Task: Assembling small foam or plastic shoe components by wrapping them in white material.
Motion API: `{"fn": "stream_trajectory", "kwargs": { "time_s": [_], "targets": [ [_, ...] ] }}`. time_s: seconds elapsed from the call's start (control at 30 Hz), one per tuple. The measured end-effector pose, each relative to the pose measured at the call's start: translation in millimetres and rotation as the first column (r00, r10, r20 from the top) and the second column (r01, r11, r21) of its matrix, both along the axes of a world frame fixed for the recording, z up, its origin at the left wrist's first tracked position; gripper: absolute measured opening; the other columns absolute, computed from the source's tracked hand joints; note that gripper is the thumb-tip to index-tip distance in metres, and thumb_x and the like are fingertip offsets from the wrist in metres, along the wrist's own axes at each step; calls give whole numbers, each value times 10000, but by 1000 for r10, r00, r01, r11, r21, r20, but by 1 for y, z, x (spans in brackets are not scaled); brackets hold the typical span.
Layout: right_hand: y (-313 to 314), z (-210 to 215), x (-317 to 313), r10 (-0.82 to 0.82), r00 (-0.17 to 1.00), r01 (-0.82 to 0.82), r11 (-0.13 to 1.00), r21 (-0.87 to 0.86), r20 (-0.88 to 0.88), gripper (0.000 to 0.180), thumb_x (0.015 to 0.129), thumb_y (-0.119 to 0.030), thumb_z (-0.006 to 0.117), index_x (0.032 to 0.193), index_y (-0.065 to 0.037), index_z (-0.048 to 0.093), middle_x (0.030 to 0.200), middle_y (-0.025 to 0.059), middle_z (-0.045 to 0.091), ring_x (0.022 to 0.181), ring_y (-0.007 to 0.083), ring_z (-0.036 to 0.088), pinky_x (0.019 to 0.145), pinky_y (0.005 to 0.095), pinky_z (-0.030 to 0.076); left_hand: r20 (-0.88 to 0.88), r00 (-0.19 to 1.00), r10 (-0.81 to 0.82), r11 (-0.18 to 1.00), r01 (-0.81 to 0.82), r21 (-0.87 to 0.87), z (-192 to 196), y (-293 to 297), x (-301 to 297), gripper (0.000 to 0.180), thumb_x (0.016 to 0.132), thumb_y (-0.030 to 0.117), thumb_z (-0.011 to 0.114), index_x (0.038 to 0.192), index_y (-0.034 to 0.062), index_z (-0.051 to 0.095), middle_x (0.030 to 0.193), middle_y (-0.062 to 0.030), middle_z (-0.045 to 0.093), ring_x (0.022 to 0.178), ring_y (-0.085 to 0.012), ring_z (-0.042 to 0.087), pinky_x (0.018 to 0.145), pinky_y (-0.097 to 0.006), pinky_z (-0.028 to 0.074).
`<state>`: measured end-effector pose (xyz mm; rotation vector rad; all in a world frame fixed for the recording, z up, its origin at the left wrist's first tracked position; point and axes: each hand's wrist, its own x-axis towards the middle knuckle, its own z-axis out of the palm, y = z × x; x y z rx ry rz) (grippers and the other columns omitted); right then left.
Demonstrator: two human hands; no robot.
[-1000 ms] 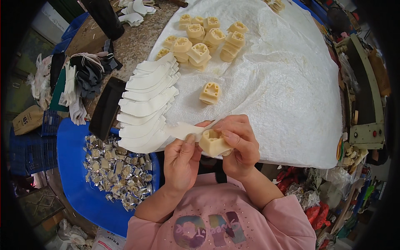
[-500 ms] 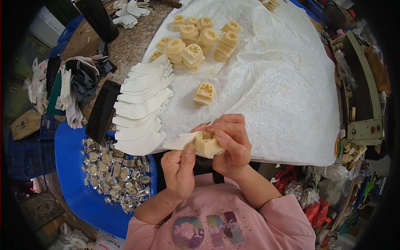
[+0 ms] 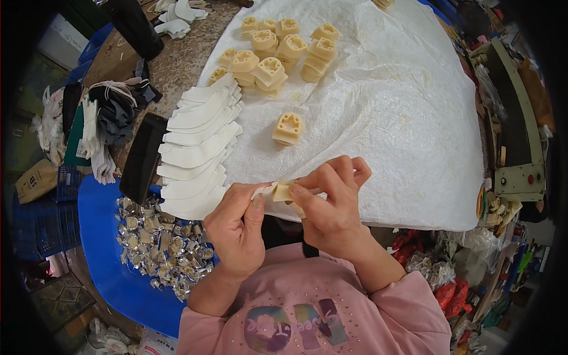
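Above the near edge of the white sheet, both my hands work together. My left hand [image 3: 236, 234] pinches a curved white strip [image 3: 264, 191] between thumb and fingers, and the strip's end meets a cream moulded shoe heel [image 3: 284, 191]. Closed on that heel is my right hand [image 3: 332, 207], its thumb and fingers hiding part of it. A single hollow-topped heel [image 3: 289, 129] stands just beyond my hands. Farther off, several more heels [image 3: 270, 72] are grouped and partly stacked. To the left, overlapping white strips [image 3: 195, 155] lie in a fanned row.
The white woven sheet [image 3: 390, 136] covers most of the table. A blue tub [image 3: 97, 236] with several silvery-and-beige pieces stands at the lower left. Left of the strips lie a dark flat case [image 3: 144, 157] and gloves [image 3: 92, 133]; a black cylinder [image 3: 135, 32] stands behind.
The held heel has been turned, its hollow top no longer facing up. My left hand has moved slightly left and up along the strip; my right-hand fingers have lifted and shifted right.
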<state>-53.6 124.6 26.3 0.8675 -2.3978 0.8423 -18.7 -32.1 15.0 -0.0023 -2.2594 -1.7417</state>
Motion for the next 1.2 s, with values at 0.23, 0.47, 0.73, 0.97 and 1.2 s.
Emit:
{"fn": "stream_trajectory", "kwargs": {
  "time_s": [0.23,0.47,0.73,0.97,1.2],
  "targets": [
    [4,-3,0,48,984,-69,991,114,174,259,541,27,596,775,-81,577,761,31,475,748,224,428,721,403,235,-91,995,-37,980,19,-196,-7,9,3,144,841,-19,559,951,-84,626,757,-159,602,655,-269,568,620,-323,463],
    [8,-23,-9,106,985,-92,990,-104,136,375,536,98,574,866,-81,563,777,47,503,714,225,440,717,395,249,-308,949,-65,936,-49,-348,-11,15,0,168,810,-69,574,966,-67,636,857,-166,615,736,-266,594,625,-338,470],
    [13,-33,-7,386,868,-200,847,-492,313,291,607,76,589,859,-68,574,808,65,495,763,251,458,755,347,299,-241,951,-193,981,195,-14,-33,1,-9,110,826,1,631,931,-32,638,771,-95,595,636,-193,506,560,-281,419],
    [13,-27,-5,410,850,-273,880,-390,331,238,668,29,643,867,-74,565,806,62,490,755,250,466,744,349,315,-395,884,-250,925,98,-367,-24,5,-16,122,823,80,655,794,-13,582,616,-86,506,537,-228,442,513,-345,379],
    [18,-33,-10,385,903,-312,893,-326,190,260,670,-21,675,904,-81,579,903,47,537,853,226,472,761,358,322,-341,919,-200,971,140,-191,-16,9,-11,130,723,39,732,774,19,614,679,-53,519,632,-223,479,579,-320,401]
  ]
}}
